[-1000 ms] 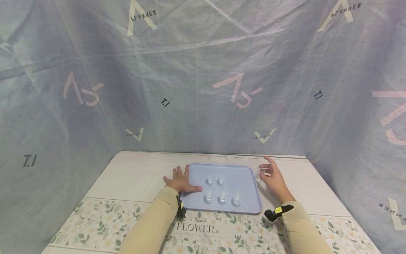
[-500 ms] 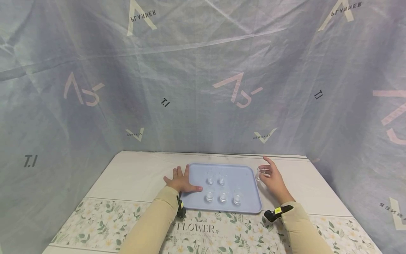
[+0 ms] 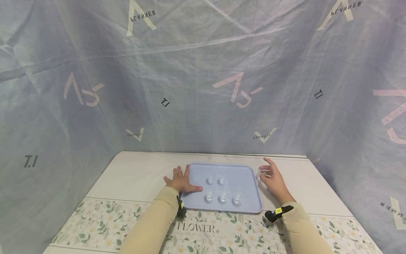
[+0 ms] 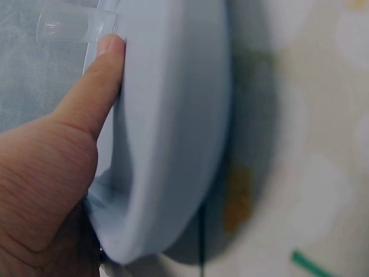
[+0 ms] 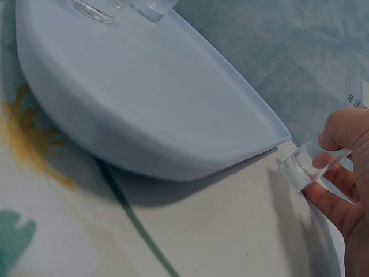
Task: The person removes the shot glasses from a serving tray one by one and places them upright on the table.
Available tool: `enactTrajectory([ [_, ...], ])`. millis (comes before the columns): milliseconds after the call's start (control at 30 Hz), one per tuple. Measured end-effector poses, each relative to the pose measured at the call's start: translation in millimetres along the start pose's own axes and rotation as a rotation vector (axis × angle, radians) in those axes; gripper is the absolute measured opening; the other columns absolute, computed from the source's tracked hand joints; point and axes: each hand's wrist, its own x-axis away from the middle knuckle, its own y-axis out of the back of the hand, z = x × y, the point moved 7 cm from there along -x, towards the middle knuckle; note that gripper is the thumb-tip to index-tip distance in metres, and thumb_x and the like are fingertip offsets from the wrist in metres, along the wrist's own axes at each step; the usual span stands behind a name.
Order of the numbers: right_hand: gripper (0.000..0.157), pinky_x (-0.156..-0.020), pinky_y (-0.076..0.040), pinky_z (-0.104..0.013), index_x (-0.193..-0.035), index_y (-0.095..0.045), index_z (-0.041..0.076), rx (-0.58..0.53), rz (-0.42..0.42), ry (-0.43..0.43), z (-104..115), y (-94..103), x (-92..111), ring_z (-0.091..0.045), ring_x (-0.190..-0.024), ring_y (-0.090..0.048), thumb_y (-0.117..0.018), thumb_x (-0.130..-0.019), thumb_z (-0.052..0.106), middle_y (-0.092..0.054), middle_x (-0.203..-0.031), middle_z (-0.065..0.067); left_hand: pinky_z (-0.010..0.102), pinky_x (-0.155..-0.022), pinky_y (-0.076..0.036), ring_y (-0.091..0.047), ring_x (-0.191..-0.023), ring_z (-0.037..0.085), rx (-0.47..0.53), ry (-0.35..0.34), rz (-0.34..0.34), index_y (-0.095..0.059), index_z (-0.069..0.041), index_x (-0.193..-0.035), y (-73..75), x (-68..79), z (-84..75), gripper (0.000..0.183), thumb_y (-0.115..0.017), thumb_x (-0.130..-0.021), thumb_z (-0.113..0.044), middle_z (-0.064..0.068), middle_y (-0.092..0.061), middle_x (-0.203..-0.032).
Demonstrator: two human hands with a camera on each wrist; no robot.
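Observation:
A pale blue tray (image 3: 196, 205) bears several small clear shot glasses (image 3: 223, 197), two in a back row and three in front. My left hand (image 3: 180, 183) rests with spread, straight fingers across the tray's left edge. In the left wrist view its thumb (image 4: 92, 86) lies along the tray, with the tip close to one glass (image 4: 72, 23). Just right of the tray, my right hand (image 3: 273, 181) pinches another shot glass (image 5: 302, 167) between thumb and fingers, its index finger raised. That glass is upright beside the tray's far right corner; its upper part is partly covered by the fingers.
Beneath the tray is a white cloth (image 3: 142, 176) with a floral band (image 3: 108, 222) along the front. Grey fabric hangs (image 3: 196, 88) at the back and both sides. Each wrist wears a black camera strap (image 3: 279, 211).

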Motion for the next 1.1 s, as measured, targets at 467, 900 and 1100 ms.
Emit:
enactTrajectory([
  [467, 0.083, -0.094, -0.051, -0.035, -0.158, -0.022, 0.002, -0.045, 0.047, -0.025, -19.5, 2.6, -7.9, -0.048, -0.117, -0.058, -0.068, -0.090, -0.007, -0.056, -0.129, -0.034, 0.081, -0.108, 0.001, 0.004, -0.154, 0.041, -0.020, -0.001, 0.006, -0.004, -0.022, -0.165, 5.6, 9.5, -6.5, 0.135, -0.067, -0.065, -0.087, 0.023, 0.002, -0.168],
  [900, 0.084, -0.104, -0.042, -0.062, -0.159, -0.023, 0.007, -0.024, 0.012, -0.002, -21.8, 10.1, -13.9, -0.051, -0.122, -0.054, -0.070, -0.090, -0.005, -0.055, -0.133, -0.034, 0.081, -0.107, 0.003, 0.006, -0.154, 0.039, -0.017, 0.001, -0.004, -0.001, -0.023, -0.165, -0.3, 0.7, 0.2, 0.137, -0.065, -0.064, -0.090, 0.022, 0.005, -0.168],
  [1100, 0.083, -0.106, -0.039, -0.064, -0.158, -0.024, 0.004, -0.022, -0.002, 0.045, -5.9, 12.2, -9.8, -0.051, -0.124, -0.052, -0.070, -0.089, -0.005, -0.055, -0.133, -0.034, 0.082, -0.106, 0.004, 0.007, -0.154, 0.040, -0.006, -0.004, -0.021, -0.001, -0.024, -0.165, -6.2, -7.9, 3.9, 0.140, -0.066, -0.061, -0.091, 0.022, 0.005, -0.168],
])
